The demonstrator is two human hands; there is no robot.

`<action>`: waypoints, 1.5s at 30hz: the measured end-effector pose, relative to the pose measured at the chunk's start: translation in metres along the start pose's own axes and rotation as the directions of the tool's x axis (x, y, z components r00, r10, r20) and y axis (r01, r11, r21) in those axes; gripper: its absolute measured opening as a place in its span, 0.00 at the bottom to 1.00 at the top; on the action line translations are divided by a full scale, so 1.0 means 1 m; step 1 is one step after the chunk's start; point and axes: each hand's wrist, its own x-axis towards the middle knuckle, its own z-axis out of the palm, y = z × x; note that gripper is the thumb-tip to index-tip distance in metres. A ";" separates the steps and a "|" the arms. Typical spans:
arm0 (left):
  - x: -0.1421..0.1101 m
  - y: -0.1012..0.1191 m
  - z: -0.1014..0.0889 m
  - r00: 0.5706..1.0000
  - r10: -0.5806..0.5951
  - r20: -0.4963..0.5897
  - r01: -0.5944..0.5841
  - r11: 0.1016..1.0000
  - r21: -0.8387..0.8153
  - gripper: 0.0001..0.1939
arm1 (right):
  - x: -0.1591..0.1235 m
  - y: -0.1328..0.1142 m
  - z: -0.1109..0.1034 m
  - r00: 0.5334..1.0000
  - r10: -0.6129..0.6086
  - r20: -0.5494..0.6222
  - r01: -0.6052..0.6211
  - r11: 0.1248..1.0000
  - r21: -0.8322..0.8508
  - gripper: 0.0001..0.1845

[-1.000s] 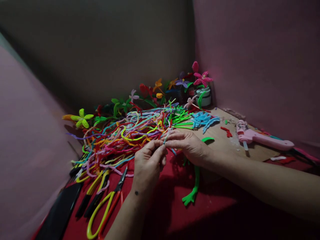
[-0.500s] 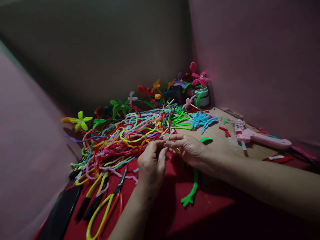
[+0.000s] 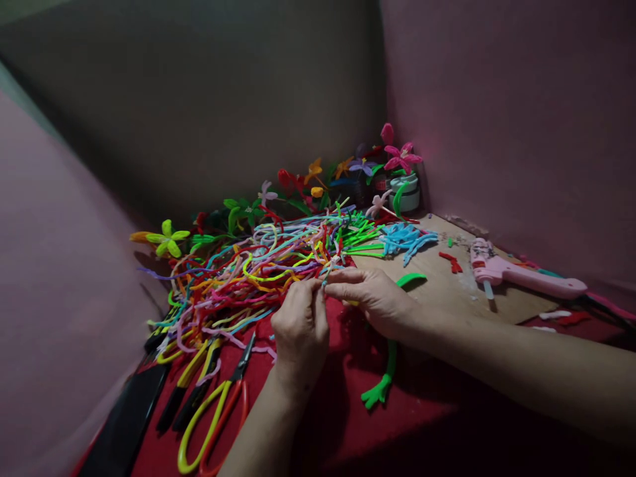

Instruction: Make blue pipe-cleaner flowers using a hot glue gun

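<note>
Both hands work close together above the red surface (image 3: 348, 411), at the near edge of a pile of coloured fuzzy strands (image 3: 248, 265). The left hand (image 3: 301, 321) is narrowed, thumb against index finger, its tips on a thin pale strand (image 3: 324, 281). The right hand (image 3: 382, 298) pinches the same strand, fingertips just beside the left's.

Change observed: one second ago the left hand shows its curled fingers and a dark wrist mark plainly; it is now turned with its back upward. Half a second ago its thumb stands away from the index finger; that gap is now closed. The pink glue gun (image 3: 529, 275), the scissors (image 3: 231, 382) and the green piece (image 3: 380, 389) keep their places.

Markings: a dark item (image 3: 380, 183) behind the flowers (image 3: 403, 158) carries a red patch, too small to read.
</note>
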 end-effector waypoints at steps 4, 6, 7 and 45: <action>0.004 0.006 -0.005 0.914 -0.375 0.157 0.405 0.875 -0.267 0.06 | 0.002 -0.001 -0.004 0.999 -0.022 -0.026 0.018 0.989 -0.143 0.10; 0.006 0.008 -0.007 0.797 -0.513 0.320 0.604 0.664 -0.440 0.06 | 0.004 -0.001 -0.008 1.000 -0.010 -0.004 0.009 0.988 -0.153 0.10; 0.008 0.009 -0.007 0.739 -0.543 0.398 0.671 0.540 -0.508 0.07 | 0.005 0.000 -0.009 1.000 0.008 0.004 -0.007 0.990 -0.143 0.10; 0.005 0.005 -0.003 0.935 -0.269 0.232 0.322 0.917 -0.235 0.06 | 0.002 -0.005 -0.007 0.999 -0.029 0.027 0.033 0.986 -0.166 0.08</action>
